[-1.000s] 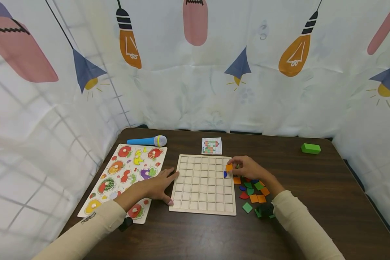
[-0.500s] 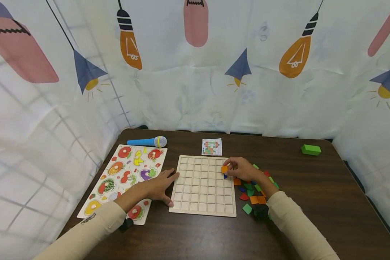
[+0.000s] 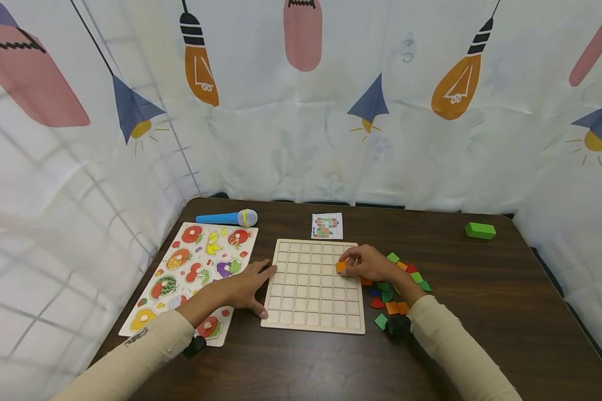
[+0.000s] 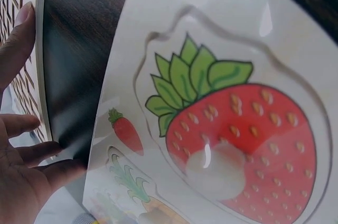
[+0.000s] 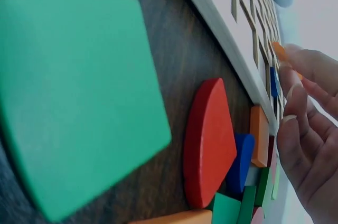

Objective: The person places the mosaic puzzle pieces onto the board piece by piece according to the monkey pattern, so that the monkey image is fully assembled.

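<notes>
Head view shows the right hand (image 3: 370, 264) with its grip pinching an orange tile (image 3: 340, 267) over the right part of the board (image 3: 306, 303); I can't tell if the tile touches the board. The left hand (image 3: 251, 284) is spread out and holds nothing, with its thumb on the board's edge. The orange tile is small and flat, so it could slip or tip if the pinch is loose. A blue tile (image 5: 273, 81) is close to the fingers, and a bump could knock it. The board could slide on the shiny brown counter (image 3: 481, 295) if it gets a push. It looks like pale wood with rows of squares. Beside it, a red tile (image 5: 208, 145) has a curved side, and a green tile (image 5: 79, 92) has straight sides
</notes>
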